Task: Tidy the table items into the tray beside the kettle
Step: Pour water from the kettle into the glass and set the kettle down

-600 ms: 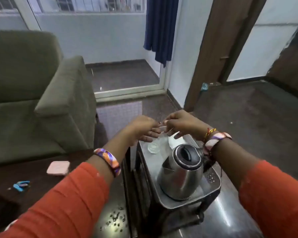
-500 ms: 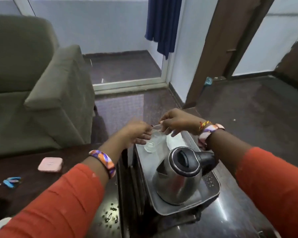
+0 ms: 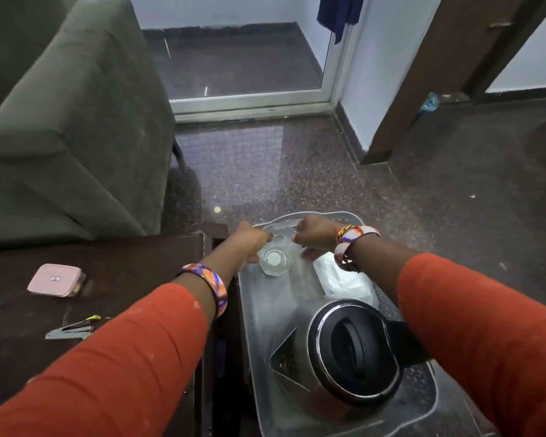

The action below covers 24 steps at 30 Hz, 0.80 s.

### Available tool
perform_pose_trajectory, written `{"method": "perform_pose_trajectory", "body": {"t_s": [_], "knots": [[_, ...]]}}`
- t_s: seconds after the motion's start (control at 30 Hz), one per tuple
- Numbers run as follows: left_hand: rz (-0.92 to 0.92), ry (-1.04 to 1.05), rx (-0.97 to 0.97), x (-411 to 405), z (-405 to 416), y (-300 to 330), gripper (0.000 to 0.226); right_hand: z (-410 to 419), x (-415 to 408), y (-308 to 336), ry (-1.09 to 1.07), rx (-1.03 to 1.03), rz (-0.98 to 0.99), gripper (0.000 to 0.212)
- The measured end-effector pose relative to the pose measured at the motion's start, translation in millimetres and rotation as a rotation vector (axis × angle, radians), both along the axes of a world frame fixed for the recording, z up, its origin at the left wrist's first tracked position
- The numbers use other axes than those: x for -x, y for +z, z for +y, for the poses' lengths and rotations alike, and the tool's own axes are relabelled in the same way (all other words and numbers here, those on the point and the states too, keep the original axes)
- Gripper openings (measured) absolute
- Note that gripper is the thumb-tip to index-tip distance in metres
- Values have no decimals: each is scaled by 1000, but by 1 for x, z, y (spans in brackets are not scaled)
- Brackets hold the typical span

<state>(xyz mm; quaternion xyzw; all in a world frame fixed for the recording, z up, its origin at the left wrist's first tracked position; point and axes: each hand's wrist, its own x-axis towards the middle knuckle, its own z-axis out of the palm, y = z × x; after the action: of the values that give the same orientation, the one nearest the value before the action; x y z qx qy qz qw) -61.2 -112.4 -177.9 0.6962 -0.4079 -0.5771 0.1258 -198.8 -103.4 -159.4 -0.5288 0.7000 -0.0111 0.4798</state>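
In the grey tray (image 3: pixel 252 310) the steel kettle (image 3: pixel 338 357) stands nearest, a white packet (image 3: pixel 344 279) lies behind it, and at the far end the left hand (image 3: pixel 252 241) and right hand (image 3: pixel 312 234) both close their fingers around a clear glass (image 3: pixel 275 258) standing in the tray.

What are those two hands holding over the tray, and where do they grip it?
A clear glass, tilted; the left hand and right hand grip opposite sides near its rim.
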Motion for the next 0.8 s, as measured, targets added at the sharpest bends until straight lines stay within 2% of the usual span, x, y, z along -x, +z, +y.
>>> {"method": "perform_pose_trajectory", "body": {"t_s": [0.17,0.23,0.33,0.4,0.5,0.57,0.7,0.8], "knots": [[0,48,42,1,-3,1,34,-7,-6,0,64,45,83,15],[15,44,65,-3,-3,13,27,-10,-6,16,94,67,121,15],[77,21,137,-18,-2,43,9,-14,-16,56,98,83,124,26],[81,-1,210,-36,0,61,10,-17,-29,83,134,92,121,26],[-20,25,326,-77,3,77,22,-16,-67,119,170,65,85,27],[-46,63,344,-109,5,81,16,-16,-96,130,239,82,92,27],[-36,110,307,-179,12,77,9,-17,-162,122,288,80,115,15],[-38,186,289,-230,16,57,17,-15,-211,89,277,132,122,12]]}}
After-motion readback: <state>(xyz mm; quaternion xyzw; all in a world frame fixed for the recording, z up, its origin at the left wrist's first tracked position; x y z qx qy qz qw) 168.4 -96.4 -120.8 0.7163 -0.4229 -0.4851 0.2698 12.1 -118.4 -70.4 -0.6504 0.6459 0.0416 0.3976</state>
